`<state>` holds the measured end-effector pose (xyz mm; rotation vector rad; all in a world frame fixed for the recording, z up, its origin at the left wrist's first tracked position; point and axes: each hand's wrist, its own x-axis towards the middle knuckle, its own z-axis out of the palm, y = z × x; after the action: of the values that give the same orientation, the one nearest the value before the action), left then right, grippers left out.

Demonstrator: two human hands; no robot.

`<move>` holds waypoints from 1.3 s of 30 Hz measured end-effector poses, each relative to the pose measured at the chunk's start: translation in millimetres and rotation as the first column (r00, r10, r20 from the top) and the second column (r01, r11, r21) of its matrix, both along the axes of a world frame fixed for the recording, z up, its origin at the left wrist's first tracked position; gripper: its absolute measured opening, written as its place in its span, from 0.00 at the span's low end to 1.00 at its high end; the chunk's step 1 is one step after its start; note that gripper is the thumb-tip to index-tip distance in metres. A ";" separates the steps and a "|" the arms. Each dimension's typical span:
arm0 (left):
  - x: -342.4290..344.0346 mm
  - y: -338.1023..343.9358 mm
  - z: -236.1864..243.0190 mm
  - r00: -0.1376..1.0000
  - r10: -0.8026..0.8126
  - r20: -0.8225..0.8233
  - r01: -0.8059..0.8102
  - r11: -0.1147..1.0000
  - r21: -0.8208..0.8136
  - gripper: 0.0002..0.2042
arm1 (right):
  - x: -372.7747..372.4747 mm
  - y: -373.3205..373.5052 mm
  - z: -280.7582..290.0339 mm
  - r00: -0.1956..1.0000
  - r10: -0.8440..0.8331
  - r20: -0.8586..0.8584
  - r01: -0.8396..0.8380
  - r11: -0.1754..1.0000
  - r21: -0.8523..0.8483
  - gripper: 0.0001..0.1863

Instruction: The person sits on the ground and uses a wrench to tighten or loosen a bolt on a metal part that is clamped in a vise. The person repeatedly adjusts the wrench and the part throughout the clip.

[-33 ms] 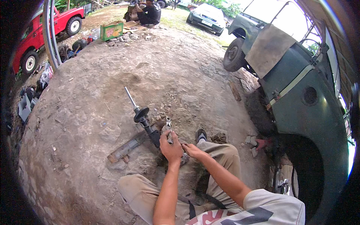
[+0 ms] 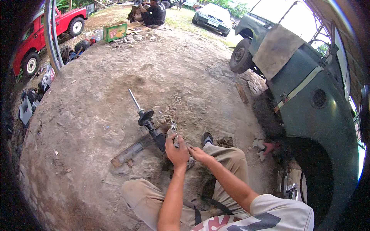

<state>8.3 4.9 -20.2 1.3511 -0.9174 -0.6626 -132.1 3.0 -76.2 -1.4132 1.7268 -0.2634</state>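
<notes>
Currently a shock absorber strut (image 2: pixel 148 125) is lain on the dirt ground (image 2: pixel 96 96), near end grasped by left hand (image 2: pixel 176 153); right hand (image 2: pixel 198 154) fingers curled beside it, grip unclear. Strut not yet dismantled.

Single head view, looking steeply down, close over hands; fisheye-bent edges.

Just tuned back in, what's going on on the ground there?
A person sits on the dirt ground with a strut-type shock absorber lying in front of them. The left hand grips its lower end beside a small metal part, and the right hand meets it there. A green vehicle stands alongside.
</notes>
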 end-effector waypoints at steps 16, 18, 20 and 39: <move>-3.9 -6.4 7.2 1.000 -0.009 0.026 0.010 0.999 -0.034 0.13 | -0.9 -18.4 -6.9 0.990 -0.010 0.139 0.031 0.989 -0.148 0.26; 1.5 -4.5 6.3 1.000 -0.020 -0.022 0.020 0.999 0.026 0.12 | 5.4 -13.9 4.5 0.996 0.015 0.085 -0.007 0.996 -0.091 0.26; 3.2 -5.1 5.4 0.999 -0.013 -0.031 0.014 0.999 0.043 0.12 | 9.2 -11.1 14.5 0.998 0.024 0.051 -0.022 0.998 -0.054 0.26; -3.8 -6.0 -3.9 0.999 -0.017 0.040 0.017 1.000 -0.003 0.14 | 0.4 -9.2 45.4 0.886 0.252 -0.389 -0.289 0.957 -0.037 0.24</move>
<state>4.5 -1.1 -24.1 1.3590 -0.9624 -0.6496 -131.7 -6.2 -30.8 -1.8496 1.8073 0.0943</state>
